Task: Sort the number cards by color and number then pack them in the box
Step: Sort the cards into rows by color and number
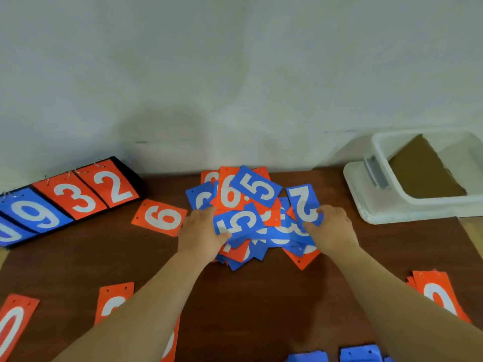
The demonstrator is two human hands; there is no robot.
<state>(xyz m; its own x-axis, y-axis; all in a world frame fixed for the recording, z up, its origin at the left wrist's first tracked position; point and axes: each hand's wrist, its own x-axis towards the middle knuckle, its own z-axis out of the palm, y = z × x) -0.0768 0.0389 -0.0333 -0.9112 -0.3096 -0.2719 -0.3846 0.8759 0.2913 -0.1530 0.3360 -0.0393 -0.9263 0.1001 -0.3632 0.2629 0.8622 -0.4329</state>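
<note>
A mixed heap of blue and orange number cards (251, 218) lies in the middle of the brown table (261, 309), near the wall. My left hand (202, 232) grips the heap's left side, its thumb over a blue 5 card (240, 223). On the right, my right hand (333, 228) pinches a blue 2 card (304, 205) at the heap's edge. The white box (407, 202) stands at the back right with brown cardboard inside.
A black flip scoreboard (65, 202) showing 9, 3, 2 lies at the back left. An orange 6 card (160, 218) sits left of the heap. Orange cards lie at the front left (15, 327) and right (439, 293); blue cards (360, 355) peek in at the bottom.
</note>
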